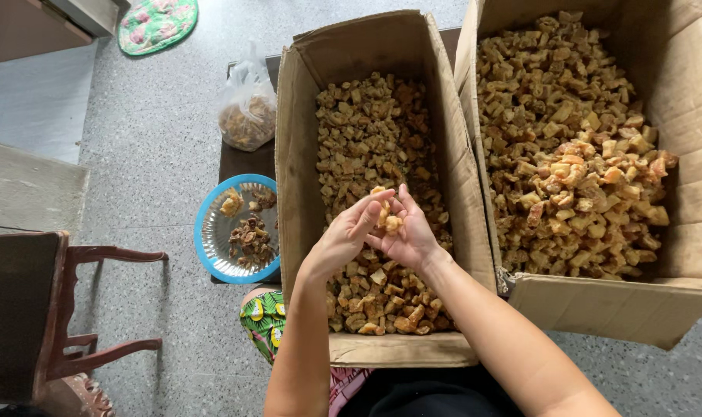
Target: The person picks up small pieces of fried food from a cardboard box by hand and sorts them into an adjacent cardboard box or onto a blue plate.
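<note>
2 cardboard boxes stand side by side: the left box (pixel 305 154) and the larger right box (pixel 683 116), each full of crisp brown fried pieces. Over the left box, the left hand (pixel 349 232) and right hand (pixel 406 235) cup together, pinching 2 or perhaps 3 pale pieces (pixel 387 215). Left of it sit 1 blue-rimmed plate (pixel 208 239) with darker scraps and 1 plastic bag (pixel 247 108). Bare floor (pixel 158 139) lies beyond.

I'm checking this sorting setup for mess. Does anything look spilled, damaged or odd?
Nothing is spilled. The right box has a torn, sagging front flap. Both hands hold pieces over the left box. Darker bits lie apart on the blue-rimmed plate.
</note>
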